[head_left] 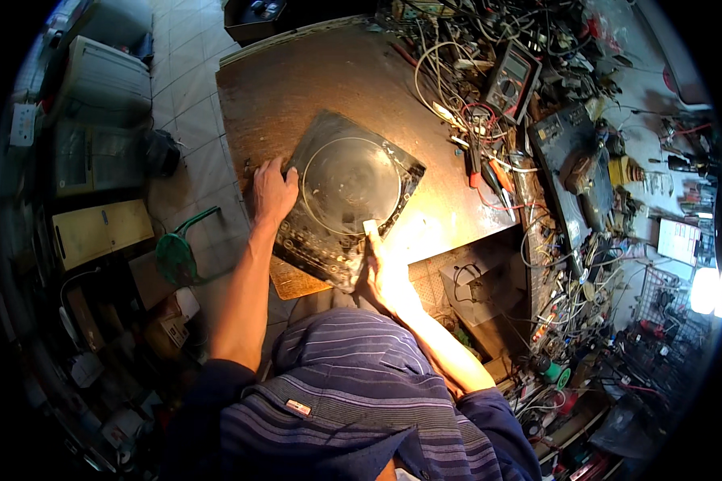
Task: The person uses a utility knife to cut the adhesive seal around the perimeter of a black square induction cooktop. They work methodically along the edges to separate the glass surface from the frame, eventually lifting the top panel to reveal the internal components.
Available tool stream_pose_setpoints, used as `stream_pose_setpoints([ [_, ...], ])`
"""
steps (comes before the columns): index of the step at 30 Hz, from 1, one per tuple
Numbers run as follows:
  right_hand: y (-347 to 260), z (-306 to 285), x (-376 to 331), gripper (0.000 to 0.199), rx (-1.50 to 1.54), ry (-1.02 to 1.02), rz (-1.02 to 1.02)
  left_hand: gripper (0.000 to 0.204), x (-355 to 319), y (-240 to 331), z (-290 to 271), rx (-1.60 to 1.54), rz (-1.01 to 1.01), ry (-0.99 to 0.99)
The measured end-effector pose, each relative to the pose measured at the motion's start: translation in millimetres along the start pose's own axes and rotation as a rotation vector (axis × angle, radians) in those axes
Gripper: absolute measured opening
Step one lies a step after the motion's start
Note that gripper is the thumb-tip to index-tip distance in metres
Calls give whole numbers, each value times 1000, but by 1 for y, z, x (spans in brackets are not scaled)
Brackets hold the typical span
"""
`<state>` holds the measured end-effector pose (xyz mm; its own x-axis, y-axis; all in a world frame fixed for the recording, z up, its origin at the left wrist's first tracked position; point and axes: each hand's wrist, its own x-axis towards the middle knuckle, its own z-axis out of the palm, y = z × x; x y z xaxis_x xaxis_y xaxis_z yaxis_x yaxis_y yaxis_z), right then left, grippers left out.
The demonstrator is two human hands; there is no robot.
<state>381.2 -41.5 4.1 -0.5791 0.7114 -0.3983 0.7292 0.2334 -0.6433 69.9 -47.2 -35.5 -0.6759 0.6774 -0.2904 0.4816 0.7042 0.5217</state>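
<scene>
A worn black induction cooktop, square with a pale ring on its glass, lies at an angle at the near edge of the wooden table. Its near strip looks scuffed and dirty. My left hand grips the left edge, with the thumb near the top surface. On the near right side my right hand holds the rim, its thumb lying over the glass by the ring. Bright light washes out part of that hand, and the fingers beneath the cooktop are hidden.
On the table's right lie a multimeter, tangled cables and orange-and-red-handled tools. A dark panel stands beyond them. A green stool is on the floor at left, near several cabinets. Below the table's right edge sits an open box.
</scene>
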Motion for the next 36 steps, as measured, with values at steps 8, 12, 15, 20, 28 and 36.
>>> stream_pose_setpoints([
  [8,-6,-32,-16,71,-27,33,-88,49,-19,15,10,23,346,157],
  [12,46,-51,-12,62,-385,79,-206,55,-89,24,28,76,359,274],
  [15,62,-71,-4,53,-503,-6,-215,67,-115,14,49,155,238,247],
  [20,58,-98,24,47,-405,-179,-57,73,-117,-4,74,177,68,237],
  [28,53,-112,46,41,-764,-292,-329,77,-115,3,85,319,-27,283],
  [36,24,-111,65,33,-645,-266,-478,77,-118,4,81,373,-28,287],
])
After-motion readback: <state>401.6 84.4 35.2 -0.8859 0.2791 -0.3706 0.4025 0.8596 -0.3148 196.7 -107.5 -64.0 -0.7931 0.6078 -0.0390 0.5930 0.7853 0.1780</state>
